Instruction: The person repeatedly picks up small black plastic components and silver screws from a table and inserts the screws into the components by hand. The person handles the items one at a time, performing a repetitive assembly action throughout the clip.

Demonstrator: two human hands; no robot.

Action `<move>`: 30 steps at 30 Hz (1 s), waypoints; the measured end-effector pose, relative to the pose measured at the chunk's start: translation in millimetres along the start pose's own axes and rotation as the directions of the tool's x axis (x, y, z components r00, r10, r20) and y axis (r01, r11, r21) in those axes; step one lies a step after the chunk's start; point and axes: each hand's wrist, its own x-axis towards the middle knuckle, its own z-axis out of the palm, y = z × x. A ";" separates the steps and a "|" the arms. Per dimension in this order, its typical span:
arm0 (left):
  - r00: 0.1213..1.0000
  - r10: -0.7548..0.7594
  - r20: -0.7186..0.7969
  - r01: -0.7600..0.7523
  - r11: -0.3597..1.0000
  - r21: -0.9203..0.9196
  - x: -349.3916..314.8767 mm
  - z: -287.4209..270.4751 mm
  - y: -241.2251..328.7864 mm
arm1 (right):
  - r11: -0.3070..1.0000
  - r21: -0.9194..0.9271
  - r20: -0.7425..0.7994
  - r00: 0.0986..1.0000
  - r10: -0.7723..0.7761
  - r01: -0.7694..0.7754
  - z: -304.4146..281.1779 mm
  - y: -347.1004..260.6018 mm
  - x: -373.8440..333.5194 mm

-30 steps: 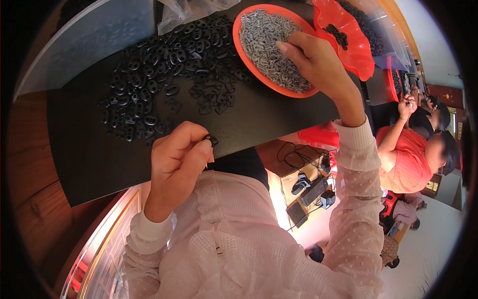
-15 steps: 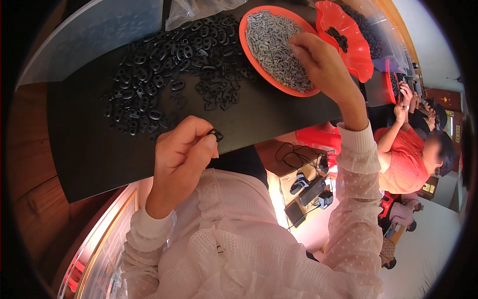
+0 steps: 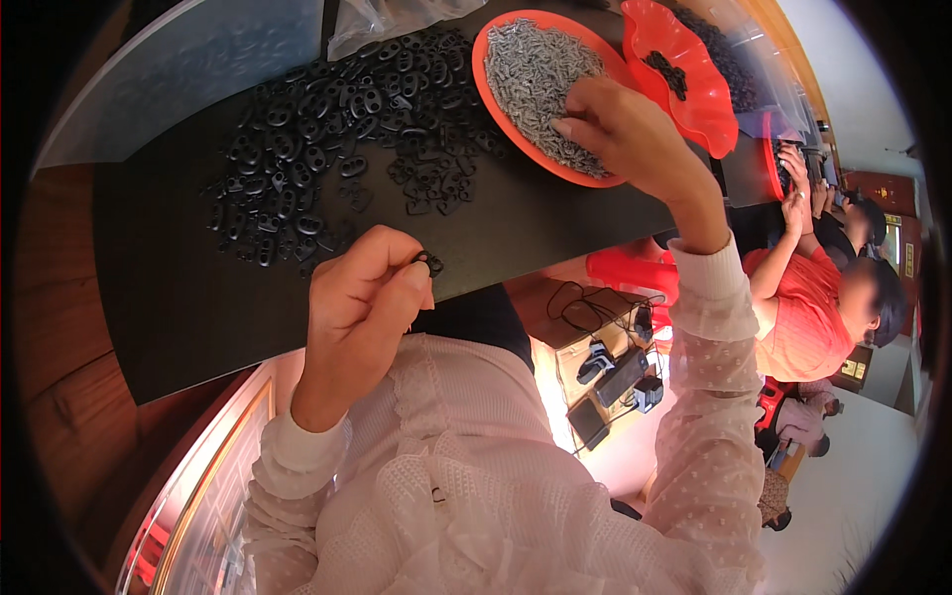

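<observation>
Between the thumb and forefinger of my left hand (image 3: 362, 302), a small black cord lock part (image 3: 428, 262) is pinched near the table's front edge. My right hand (image 3: 635, 134) is over a red plate (image 3: 489, 87), its thumb and fingertips curled together at the small silver springs (image 3: 545, 84). Whatever lies between those fingertips is too small and hidden to make out. Black two-hole cord lock pieces (image 3: 297, 149) are heaped on the dark table left of the plate. Closer to me lies a group of smaller, open-shaped black parts (image 3: 431, 183).
Right of the plate stands a red wavy-rimmed dish (image 3: 709, 109) with a few dark pieces. A translucent bin (image 3: 198, 79) is at the back left, beside a clear plastic bag (image 3: 397, 20). Chargers and cables (image 3: 620, 377) lie below the table. A person in red (image 3: 803, 332) works at the right.
My right hand has shifted slightly left over the springs, its fingers curling in more. My left hand keeps its pinch on the black part, almost still.
</observation>
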 end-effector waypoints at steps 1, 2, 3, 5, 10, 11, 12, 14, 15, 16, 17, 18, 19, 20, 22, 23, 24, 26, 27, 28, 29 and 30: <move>1.000 0.004 0.002 -0.004 1.000 0.000 0.0 -0.1 -0.4 | 1.000 0.012 -0.015 1.000 -0.008 0.008 0.8 0.2 0.5; 1.000 0.009 0.005 -0.009 1.000 0.000 -0.1 -0.4 -0.6 | 1.000 0.023 -0.030 0.999 -0.016 0.016 1.5 0.7 1.3; 1.000 0.013 0.007 -0.013 1.000 0.001 -0.3 -0.6 -0.7 | 0.999 0.035 -0.045 0.999 -0.023 0.025 1.7 1.0 1.9; 1.000 0.002 0.002 -0.002 1.000 -0.009 -0.2 0.3 0.5 | 0.993 0.103 0.005 0.999 0.049 -0.049 -3.4 0.6 3.4; 1.000 0.016 -0.003 -0.016 1.000 0.001 0.3 0.2 -1.0 | 0.988 0.154 -0.053 0.998 0.026 -0.018 1.0 -0.4 6.3; 1.000 0.010 -0.002 -0.010 1.000 0.001 0.4 0.2 -0.7 | 0.991 0.136 -0.058 0.998 -0.006 0.014 3.1 -4.2 6.6; 1.000 0.005 -0.001 -0.005 1.000 0.001 0.4 0.2 -0.5 | 0.992 0.117 -0.063 0.997 -0.039 0.046 4.9 -6.6 7.0; 0.999 0.033 0.003 -0.033 0.999 0.030 0.3 -0.2 -3.1 | 0.996 0.024 -0.055 0.995 -0.084 0.086 11.2 -3.6 9.4; 0.999 0.047 0.005 -0.047 0.998 0.044 0.2 -0.3 -4.0 | 0.994 -0.022 -0.050 0.993 -0.107 0.106 12.7 -2.4 10.2; 0.999 0.046 0.007 -0.047 0.998 0.045 0.3 0.1 -4.0 | 0.997 0.008 -0.037 0.996 -0.077 0.078 10.5 -2.0 10.0; 0.999 0.044 0.004 -0.044 0.998 0.048 -0.1 0.2 -4.1 | 0.998 0.040 -0.023 0.998 -0.052 0.053 8.1 -1.5 10.7; 0.999 0.042 0.002 -0.042 0.998 0.051 -0.6 0.1 -4.2 | 0.997 0.072 -0.007 1.000 -0.026 0.026 6.8 -1.2 11.2; 0.999 0.047 -0.001 -0.047 0.997 0.055 -1.0 -0.3 -4.3 | 0.993 0.111 -0.039 0.999 -0.029 0.033 7.4 -1.3 11.6; 0.999 0.052 -0.001 -0.052 0.997 0.058 -0.6 -0.1 -4.6 | 0.988 0.148 -0.070 0.997 -0.028 0.038 7.7 -0.6 11.3; 0.999 0.054 -0.002 -0.053 0.997 0.055 0.0 0.1 -4.6 | 0.977 0.209 -0.109 0.994 -0.017 0.040 6.9 -0.6 10.8; 0.999 0.049 -0.004 -0.049 0.998 0.050 -0.1 -0.1 -4.6 | 0.972 0.234 -0.115 0.993 -0.008 0.035 6.2 -1.3 10.3; 0.999 0.044 -0.006 -0.044 0.998 0.044 -0.2 -0.2 -4.6 | 0.965 0.259 -0.120 0.993 0.000 0.031 5.8 -1.6 10.0; 1.000 0.028 -0.015 -0.027 0.999 0.034 0.1 0.2 -3.4 | 0.947 0.321 -0.115 0.992 0.052 -0.013 6.6 -0.1 8.9; 1.000 0.019 -0.020 -0.018 0.999 0.029 0.3 0.5 -2.8 | 0.935 0.352 -0.111 0.991 0.079 -0.035 6.7 0.9 8.1; 1.000 0.019 -0.020 -0.018 1.000 0.023 0.9 0.5 -2.7 | 0.933 0.359 -0.100 0.992 0.077 -0.036 6.2 2.7 7.7; 1.000 0.017 -0.020 -0.017 1.000 0.016 1.3 0.7 -2.7 | 0.929 0.367 -0.087 0.993 0.077 -0.040 5.4 5.0 6.8; 1.000 0.015 -0.020 -0.015 1.000 0.008 1.5 0.8 -2.8 | 0.926 0.374 -0.075 0.994 0.076 -0.043 4.9 5.3 6.3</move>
